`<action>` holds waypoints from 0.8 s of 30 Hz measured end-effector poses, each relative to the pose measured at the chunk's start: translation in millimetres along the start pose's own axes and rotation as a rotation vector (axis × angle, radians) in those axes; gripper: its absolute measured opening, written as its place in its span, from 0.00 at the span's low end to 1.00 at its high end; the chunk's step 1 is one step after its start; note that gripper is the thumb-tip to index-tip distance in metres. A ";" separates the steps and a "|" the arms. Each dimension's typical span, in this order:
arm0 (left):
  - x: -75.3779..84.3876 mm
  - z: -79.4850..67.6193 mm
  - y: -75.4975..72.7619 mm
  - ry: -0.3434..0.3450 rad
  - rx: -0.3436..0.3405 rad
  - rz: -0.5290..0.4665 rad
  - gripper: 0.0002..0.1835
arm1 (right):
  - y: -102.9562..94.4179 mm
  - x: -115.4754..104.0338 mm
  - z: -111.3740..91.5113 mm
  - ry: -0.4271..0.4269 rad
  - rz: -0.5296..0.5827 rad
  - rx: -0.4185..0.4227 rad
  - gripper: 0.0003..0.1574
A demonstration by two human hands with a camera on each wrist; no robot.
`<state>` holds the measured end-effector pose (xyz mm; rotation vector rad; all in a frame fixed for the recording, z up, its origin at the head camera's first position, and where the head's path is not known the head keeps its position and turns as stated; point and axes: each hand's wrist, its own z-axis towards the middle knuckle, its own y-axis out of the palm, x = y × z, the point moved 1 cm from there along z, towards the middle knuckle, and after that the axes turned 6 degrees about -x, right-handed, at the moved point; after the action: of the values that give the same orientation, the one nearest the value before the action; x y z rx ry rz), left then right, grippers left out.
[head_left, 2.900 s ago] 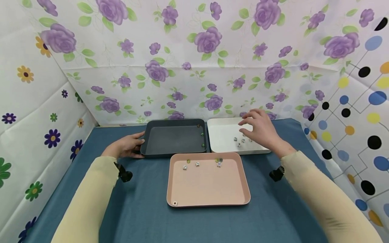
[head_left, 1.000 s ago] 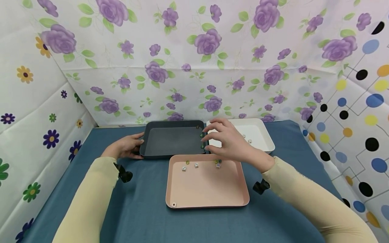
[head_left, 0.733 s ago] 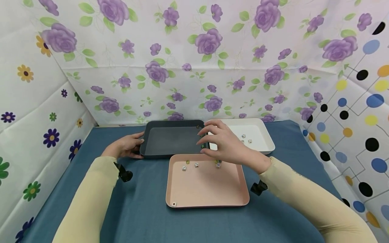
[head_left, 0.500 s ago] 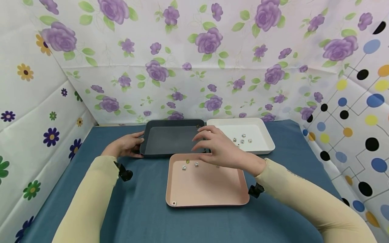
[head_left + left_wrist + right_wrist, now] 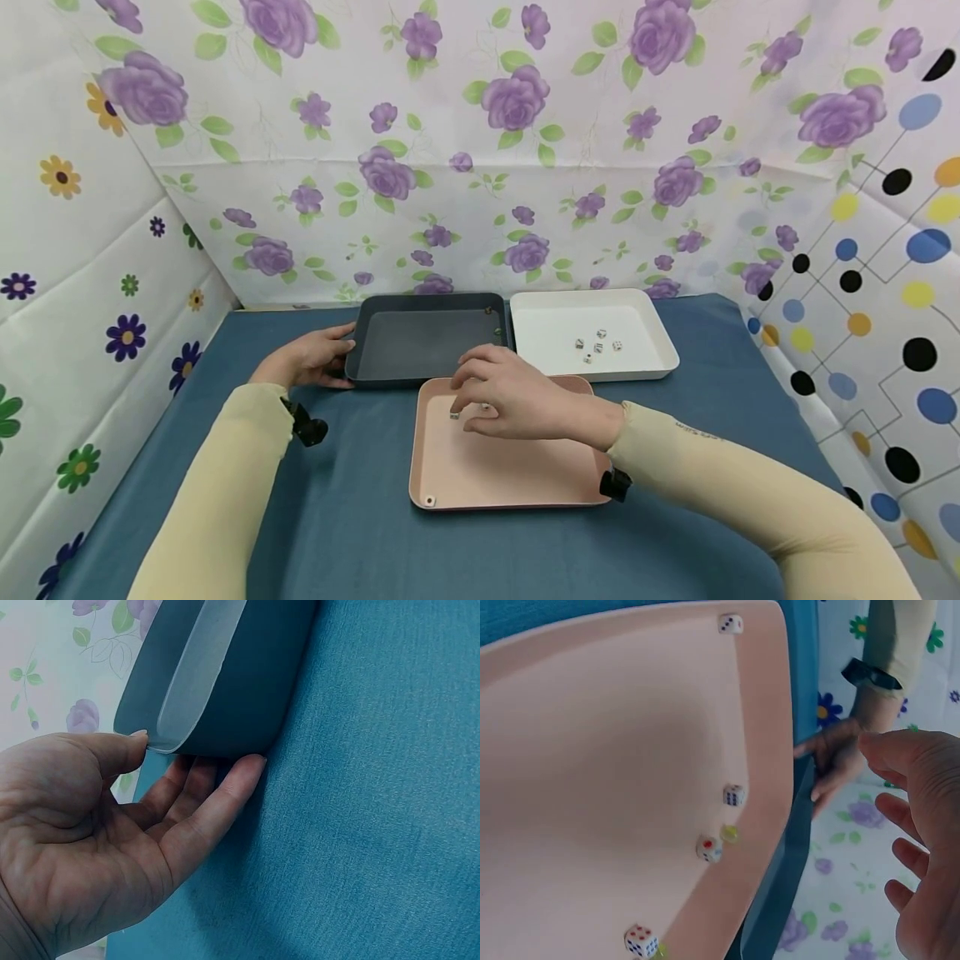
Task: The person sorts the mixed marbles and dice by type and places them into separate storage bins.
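My left hand (image 5: 311, 358) holds the left end of a dark grey tray (image 5: 420, 342); in the left wrist view its thumb lies at the rim and its fingers (image 5: 214, 814) against the outer wall. Above a pink tray (image 5: 517, 483), my right hand (image 5: 510, 396) hovers with loosely bent, spread fingers and nothing visible between them. The right wrist view shows white dice along the tray's edge, among them a corner die (image 5: 730, 624) and a die with a red pip (image 5: 709, 848). Beside that one lies a yellow bead (image 5: 729, 834). In the head view my right hand covers part of these.
A white tray (image 5: 645, 333) with several dice (image 5: 598, 347) stands at the back right, close beside the grey tray. Small coloured beads (image 5: 497, 332) lie along the grey tray's right side. Blue cloth (image 5: 337, 517) covers the table, with patterned cloth walls around it.
My right hand has moved from the white tray left past the grey tray's right end, then down over the pink tray. The left hand stays at the grey tray.
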<state>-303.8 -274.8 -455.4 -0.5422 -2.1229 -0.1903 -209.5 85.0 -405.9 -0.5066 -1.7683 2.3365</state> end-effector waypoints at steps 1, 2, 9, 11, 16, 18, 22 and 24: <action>-0.2 0.0 -0.1 -0.001 -0.001 0.000 0.33 | 1.6 -1.1 0.8 -0.002 0.001 -0.010 0.09; -0.3 0.1 -0.1 -0.002 -0.002 0.000 0.33 | 2.9 -2.0 1.7 -0.003 -0.003 -0.020 0.09; -0.8 0.1 -0.4 0.000 -0.005 -0.002 0.33 | 7.7 -8.1 10.1 -0.006 -0.011 -0.074 0.10; -0.6 0.1 -0.2 0.000 -0.008 -0.007 0.34 | 9.9 -10.5 12.9 -0.011 -0.008 -0.102 0.11; -0.3 0.1 -0.3 -0.002 -0.013 -0.015 0.34 | 18.5 -16.1 19.3 0.009 -0.032 -0.201 0.13; 0.0 -0.1 -0.3 -0.005 -0.016 -0.015 0.34 | 23.4 -17.8 21.3 0.021 -0.040 -0.243 0.13; 0.4 -0.7 -0.4 -0.008 -0.021 -0.012 0.34 | 35.2 -19.9 24.1 0.025 -0.027 -0.305 0.14; 0.7 -1.0 -0.4 -0.009 -0.021 -0.009 0.34 | 40.5 -21.1 25.4 0.021 -0.016 -0.321 0.14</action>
<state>-303.6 -275.3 -454.2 -0.5469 -2.1340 -0.2162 -196.4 43.6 -435.0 -0.5554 -2.1400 2.0349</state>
